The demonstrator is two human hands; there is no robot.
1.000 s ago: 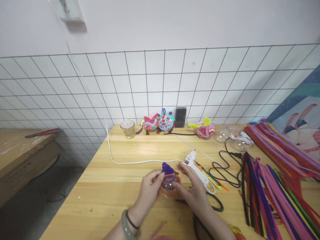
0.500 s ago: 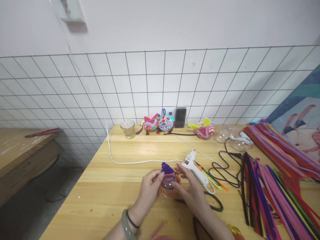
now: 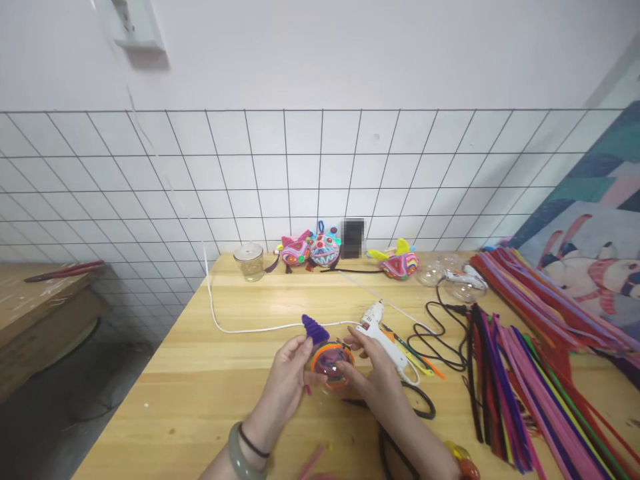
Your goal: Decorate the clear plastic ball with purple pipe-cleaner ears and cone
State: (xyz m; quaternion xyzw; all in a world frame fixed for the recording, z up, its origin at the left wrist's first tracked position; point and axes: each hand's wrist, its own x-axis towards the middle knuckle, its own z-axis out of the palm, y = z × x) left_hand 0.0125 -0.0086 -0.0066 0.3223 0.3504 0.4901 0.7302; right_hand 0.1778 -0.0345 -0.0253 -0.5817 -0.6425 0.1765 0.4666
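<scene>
Between the thumb and fingers of my left hand (image 3: 287, 373) is a purple fuzzy triangle of pipe cleaner (image 3: 315, 331), its tip pointing up and left. My right hand (image 3: 374, 369) curls its thumb and fingers around the right side of a transparent plastic ball (image 3: 331, 365), lined with orange, purple and other coloured pipe cleaner. The triangle sits at the ball's upper left edge; whether they touch, I cannot tell. Just beyond my right fingers lies a white glue gun (image 3: 383, 340).
Finished pipe-cleaner figures (image 3: 325, 249) and a glass cup (image 3: 249, 261) stand along the wall. Bundles of pipe cleaners (image 3: 540, 393) cover the right side. A black cable (image 3: 440, 333), black-handled scissors (image 3: 423, 403) and transparent balls (image 3: 433, 272) lie on the wooden table (image 3: 190, 393).
My left hand has moved the purple triangle left, away from over the ball, and tilted it leftward. More of the ball's orange rim shows. The whole view has shifted slightly.
</scene>
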